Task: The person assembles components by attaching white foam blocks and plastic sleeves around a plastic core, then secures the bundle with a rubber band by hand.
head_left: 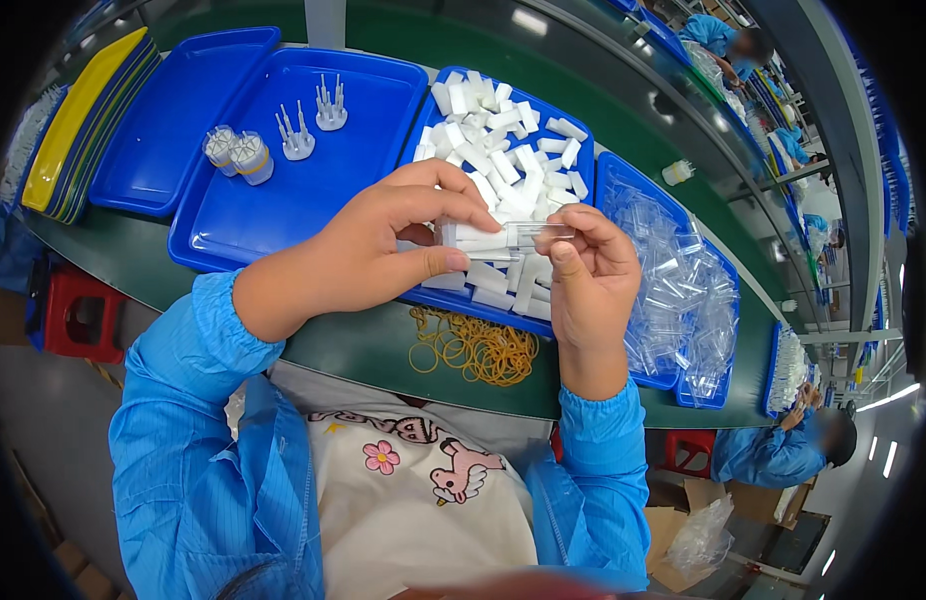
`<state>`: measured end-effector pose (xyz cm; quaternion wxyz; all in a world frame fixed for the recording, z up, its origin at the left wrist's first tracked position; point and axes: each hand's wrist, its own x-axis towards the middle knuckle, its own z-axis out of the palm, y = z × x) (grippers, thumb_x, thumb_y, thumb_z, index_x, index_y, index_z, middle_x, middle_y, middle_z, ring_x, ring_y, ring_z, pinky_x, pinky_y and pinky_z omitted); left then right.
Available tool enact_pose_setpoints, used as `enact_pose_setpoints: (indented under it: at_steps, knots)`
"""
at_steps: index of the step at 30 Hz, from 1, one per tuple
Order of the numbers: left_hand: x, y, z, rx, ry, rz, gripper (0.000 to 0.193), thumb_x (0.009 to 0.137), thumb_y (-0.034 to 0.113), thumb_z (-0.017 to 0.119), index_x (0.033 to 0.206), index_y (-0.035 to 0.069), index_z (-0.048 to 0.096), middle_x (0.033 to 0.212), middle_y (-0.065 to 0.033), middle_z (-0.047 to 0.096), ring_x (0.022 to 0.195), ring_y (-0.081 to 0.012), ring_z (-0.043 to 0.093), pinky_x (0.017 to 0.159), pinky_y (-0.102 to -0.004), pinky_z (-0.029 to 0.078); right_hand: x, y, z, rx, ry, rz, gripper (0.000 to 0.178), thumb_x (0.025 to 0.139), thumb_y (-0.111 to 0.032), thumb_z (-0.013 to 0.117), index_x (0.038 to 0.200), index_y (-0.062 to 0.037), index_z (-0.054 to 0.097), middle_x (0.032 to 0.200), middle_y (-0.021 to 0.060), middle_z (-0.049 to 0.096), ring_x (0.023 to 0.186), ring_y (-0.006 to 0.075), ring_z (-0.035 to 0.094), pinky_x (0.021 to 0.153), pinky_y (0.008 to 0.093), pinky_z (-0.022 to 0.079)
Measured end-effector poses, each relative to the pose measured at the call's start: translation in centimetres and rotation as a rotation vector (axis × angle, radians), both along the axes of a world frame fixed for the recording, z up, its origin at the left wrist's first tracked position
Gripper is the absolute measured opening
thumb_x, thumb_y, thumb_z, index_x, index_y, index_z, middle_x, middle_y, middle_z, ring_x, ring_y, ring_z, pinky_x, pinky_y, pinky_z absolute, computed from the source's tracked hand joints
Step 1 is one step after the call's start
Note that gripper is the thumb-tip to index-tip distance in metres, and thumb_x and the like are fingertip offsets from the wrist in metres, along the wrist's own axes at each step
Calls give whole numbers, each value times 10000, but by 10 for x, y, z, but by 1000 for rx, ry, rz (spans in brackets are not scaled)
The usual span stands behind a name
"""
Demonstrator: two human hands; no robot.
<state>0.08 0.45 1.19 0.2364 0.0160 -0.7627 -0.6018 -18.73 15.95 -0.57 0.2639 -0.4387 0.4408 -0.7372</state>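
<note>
Over the tray of white blocks, my two hands meet at a small transparent plastic case with white material inside. My left hand is closed round its left part, thumb below and fingers above. At the other end, my right hand pinches the transparent part between thumb and fingertips. Whether the case is one piece or two joined parts, I cannot tell. Beneath the hands, many white blocks fill a blue tray. Transparent plastic cases lie heaped to the right of my right hand.
A blue tray at left holds two banded bundles and two white pronged pieces. Yellow rubber bands lie near the green table's front edge. Stacked trays stand far left. A co-worker sits at far right.
</note>
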Motion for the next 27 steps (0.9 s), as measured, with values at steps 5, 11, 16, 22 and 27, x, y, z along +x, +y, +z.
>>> enact_pose_setpoints:
  at_steps: [5,11,16,22,27]
  knots:
    - [0,-2,0,22,6,-6,293,818,35,672,1110,56,677,1177,-76,500,1085,-185,528,827,-285,516,0,1,1,33,34,-13,264,840,85,655,1095,42,606,1104,148,609,924,203,666,821,321,554]
    - [0,-1,-3,118,17,0,289,838,48,655,1127,42,672,1194,-75,483,1103,-188,515,894,-310,473,1,-2,2,-15,50,14,242,847,84,646,1082,42,606,1089,135,596,927,208,666,814,320,554]
    - [0,0,2,14,0,-15,296,834,20,636,1126,44,674,1189,-77,498,1099,-196,516,897,-311,460,2,-1,-1,9,55,-39,236,850,73,648,1080,43,606,1088,134,594,924,208,665,810,320,554]
    - [0,-1,-5,83,37,-18,296,814,-5,645,1105,34,683,1187,-84,521,1104,-192,514,906,-312,449,5,0,-1,50,-11,-29,243,854,66,648,1092,48,607,1087,139,603,914,204,663,805,318,553]
    - [0,-6,-7,216,28,-29,279,817,10,665,1095,21,687,1189,-88,520,1106,-191,510,933,-313,437,4,-1,0,81,39,-3,238,846,63,661,1080,46,620,1084,131,607,921,192,651,806,302,544]
